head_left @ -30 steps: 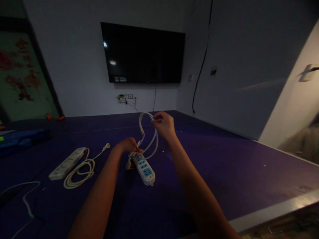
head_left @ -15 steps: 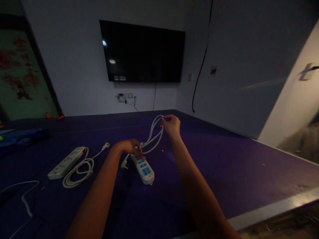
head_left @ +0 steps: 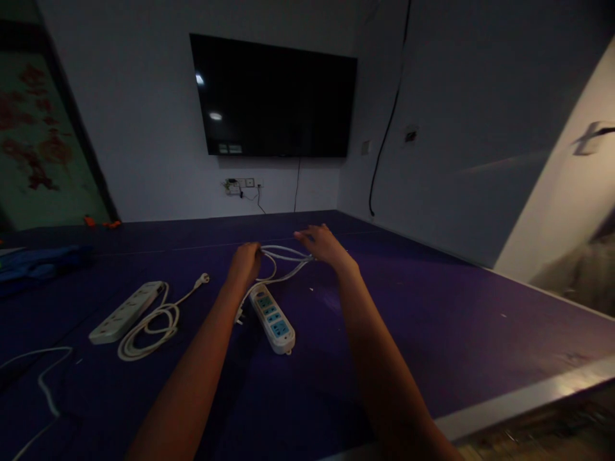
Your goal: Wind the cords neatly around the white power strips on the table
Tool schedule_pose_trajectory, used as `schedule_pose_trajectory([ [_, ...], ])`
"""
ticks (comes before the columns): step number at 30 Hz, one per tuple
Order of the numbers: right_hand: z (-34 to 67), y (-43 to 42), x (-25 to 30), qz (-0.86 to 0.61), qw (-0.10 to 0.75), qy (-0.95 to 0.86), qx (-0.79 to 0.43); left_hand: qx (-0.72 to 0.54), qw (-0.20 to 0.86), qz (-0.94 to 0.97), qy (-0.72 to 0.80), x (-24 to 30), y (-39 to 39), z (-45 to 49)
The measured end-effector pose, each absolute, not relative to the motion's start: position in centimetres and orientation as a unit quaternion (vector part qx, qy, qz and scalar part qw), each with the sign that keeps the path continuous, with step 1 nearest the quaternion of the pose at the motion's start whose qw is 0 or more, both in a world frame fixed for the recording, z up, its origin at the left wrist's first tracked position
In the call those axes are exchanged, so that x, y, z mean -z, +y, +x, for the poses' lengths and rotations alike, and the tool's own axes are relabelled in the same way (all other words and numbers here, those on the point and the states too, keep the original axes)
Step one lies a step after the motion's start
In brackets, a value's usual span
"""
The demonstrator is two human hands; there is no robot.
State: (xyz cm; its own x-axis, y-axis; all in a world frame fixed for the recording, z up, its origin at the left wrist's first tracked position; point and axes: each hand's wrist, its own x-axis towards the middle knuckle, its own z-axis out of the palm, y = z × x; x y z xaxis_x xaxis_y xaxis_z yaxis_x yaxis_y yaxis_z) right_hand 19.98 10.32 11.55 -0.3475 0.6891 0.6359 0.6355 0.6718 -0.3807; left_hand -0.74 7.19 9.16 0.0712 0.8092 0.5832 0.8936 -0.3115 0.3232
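Left hand (head_left: 246, 259): fingers curled together, clamped on the far bend of a white cord (head_left: 283, 278); fingertips mostly hidden behind the knuckles. Right hand (head_left: 323, 246): raised to about the same height, index finger and thumb partly extended toward the left hand. The cord's other bend meets its underside; cannot tell whether the concealed fingers grip it.

Between the hands, the cord runs in loose, slack loops. Just below and nearer the viewer, the power strip (head_left: 273, 319) with blue sockets lies face up on the purple surface (head_left: 413, 314), untouched by either hand. Its plug (head_left: 239, 315) sits beside the left wrist, partly covered.

Farther left: second power strip (head_left: 125, 314), all white, its coiled cord (head_left: 148, 351) alongside, plug end pointing away. Beyond, at far left, blue cloth (head_left: 41, 262). Wall behind: dark television (head_left: 276, 99).
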Motion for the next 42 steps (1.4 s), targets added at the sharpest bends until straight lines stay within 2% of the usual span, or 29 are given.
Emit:
schedule_pose_trajectory([
  [2, 19.1, 9.3, -12.2, -0.365, 0.367, -0.851, -0.092, 0.362, 0.074, -0.734, -0.57, -9.2, 7.0, -0.3],
  [7, 17.2, 7.9, -12.5, -0.307, 0.206, -0.893, -0.255, 0.403, 0.098, -0.767, -0.49, -8.8, 7.3, 0.4],
  [9, 16.8, 8.3, -12.1, -0.319, 0.194, -0.875, -0.307, 0.431, 0.109, -0.764, -0.467, -8.6, 7.6, 0.4],
  [12, 16.9, 9.4, -11.5, -0.372, 0.28, -0.805, -0.368, 0.433, 0.118, -0.747, -0.491, -8.8, 7.4, 0.4],
  [14, 17.4, 10.2, -11.4, -0.405, 0.387, -0.722, -0.405, 0.4, 0.118, -0.741, -0.527, -9.2, 7.0, 0.2],
  [17, 19.3, 11.3, -11.6, -0.401, 0.567, -0.585, -0.419, 0.255, 0.074, -0.731, -0.628, -9.6, 6.3, -0.6],
  [20, 22.5, 12.3, -11.6, -0.384, 0.709, -0.441, -0.395, 0.095, -0.005, -0.715, -0.693, -9.3, 6.2, -1.8],
  [24, 27.4, 13.5, -10.4, -0.459, 0.771, -0.285, -0.339, 0.01, -0.064, -0.701, -0.71, -8.0, 6.7, -3.0],
  [36, 31.0, 14.5, -5.8, -0.655, 0.72, -0.143, -0.179, -0.062, -0.143, -0.698, -0.699, -5.8, 7.8, -3.3],
  [42, 29.9, 12.3, -7.4, -0.732, 0.643, -0.192, 0.122, 0.018, -0.116, -0.71, -0.695, -6.7, 7.5, -3.4],
])
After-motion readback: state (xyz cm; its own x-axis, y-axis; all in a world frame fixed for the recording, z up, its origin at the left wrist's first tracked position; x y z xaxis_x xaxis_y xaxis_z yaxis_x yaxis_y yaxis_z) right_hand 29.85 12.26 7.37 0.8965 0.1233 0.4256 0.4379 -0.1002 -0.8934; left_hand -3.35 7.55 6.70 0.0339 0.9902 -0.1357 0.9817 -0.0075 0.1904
